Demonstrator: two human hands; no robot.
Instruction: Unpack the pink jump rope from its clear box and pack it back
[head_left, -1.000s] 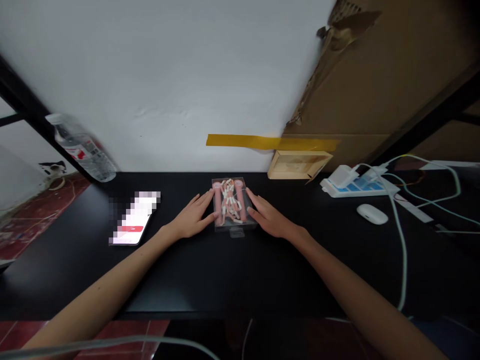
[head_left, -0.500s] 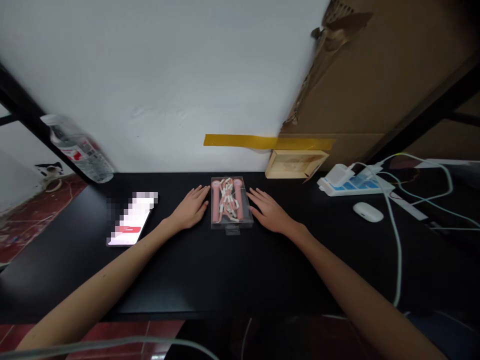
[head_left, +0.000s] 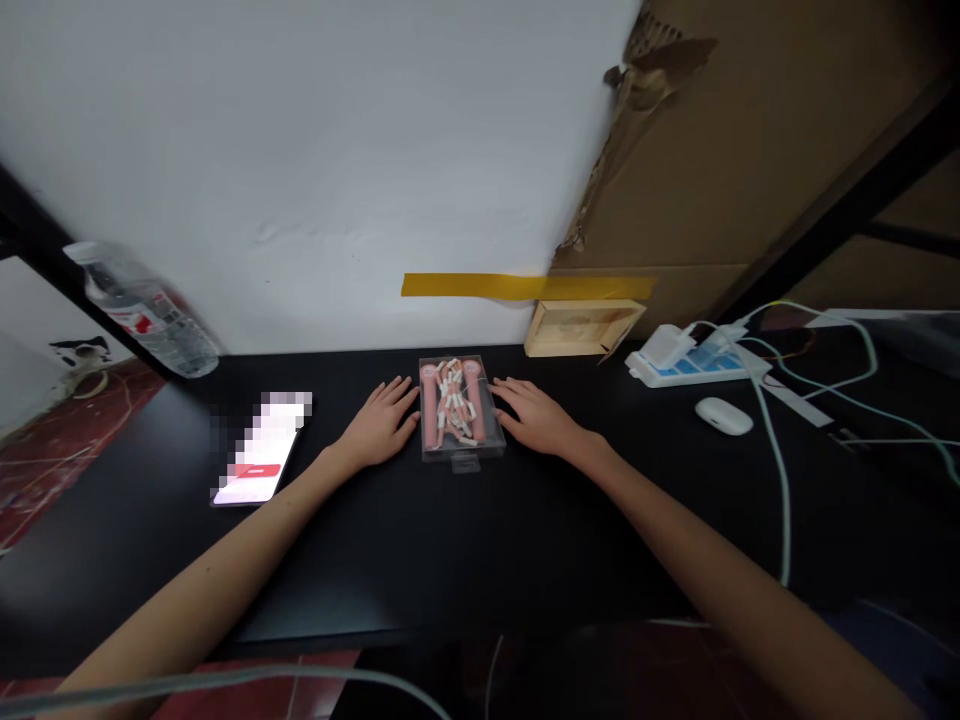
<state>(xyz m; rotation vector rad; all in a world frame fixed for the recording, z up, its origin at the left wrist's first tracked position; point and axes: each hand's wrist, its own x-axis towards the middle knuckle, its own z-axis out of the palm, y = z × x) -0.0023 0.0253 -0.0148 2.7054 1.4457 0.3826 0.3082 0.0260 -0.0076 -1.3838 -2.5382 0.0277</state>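
A clear plastic box (head_left: 458,410) lies flat on the black table (head_left: 465,540), near the wall. Inside it are two pink handles and a cord strung with white beads. My left hand (head_left: 381,424) rests flat on the table just left of the box, fingers stretched out, and holds nothing. My right hand (head_left: 535,415) lies flat just right of the box, fingers spread, also holding nothing. Both hands are beside the box; I cannot tell whether their fingertips touch its sides.
A lit phone (head_left: 261,455) lies left of my left hand. A plastic water bottle (head_left: 142,311) stands at the far left. A small cardboard box (head_left: 583,328), a power strip (head_left: 694,362) with cables, and a white mouse (head_left: 723,415) sit to the right. Cardboard leans on the wall.
Both hands have drawn off the box's lid edges and now lie flat on the table at either side of it. The camera has shifted slightly.
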